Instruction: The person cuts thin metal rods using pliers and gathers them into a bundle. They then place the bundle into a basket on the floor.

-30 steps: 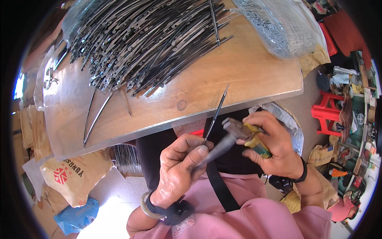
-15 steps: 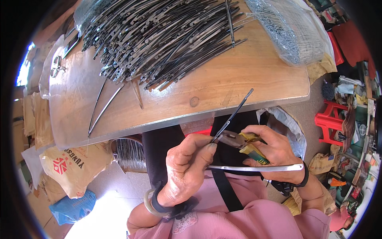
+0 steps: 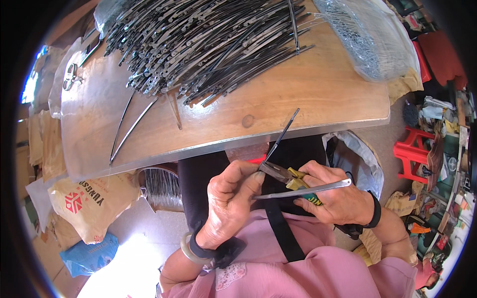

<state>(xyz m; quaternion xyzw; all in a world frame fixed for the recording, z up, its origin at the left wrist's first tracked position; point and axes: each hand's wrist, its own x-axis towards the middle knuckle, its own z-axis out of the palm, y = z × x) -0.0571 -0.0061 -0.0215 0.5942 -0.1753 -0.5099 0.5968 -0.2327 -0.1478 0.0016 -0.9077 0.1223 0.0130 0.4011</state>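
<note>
Between the thumb and fingers of my left hand [image 3: 229,196] is a jointed metal rib, like an umbrella rib. Its black arm [image 3: 284,131] slants up toward the table edge, while its silver arm [image 3: 318,188] reaches across in front of my right hand [image 3: 334,201]. My right hand is closed round pliers [image 3: 297,181] with yellow and green handles. The pliers' jaws meet the black arm just above my left fingertips; the exact contact point is too small to make out. A large heap of similar ribs [image 3: 198,54] lies on the table.
The wooden table [image 3: 318,99] has a clear sheet along its near edge. Scissors [image 3: 71,77] lie at its left; a clear bag of fine wires [image 3: 370,47] is at the right. Below are a paper sack [image 3: 94,206], a wire bundle [image 3: 161,188] and a red stool [image 3: 415,154].
Both hands have shifted slightly left with the rib and pliers. The silver arm's free end has swung upward and left, and the black arm's tip has moved left.
</note>
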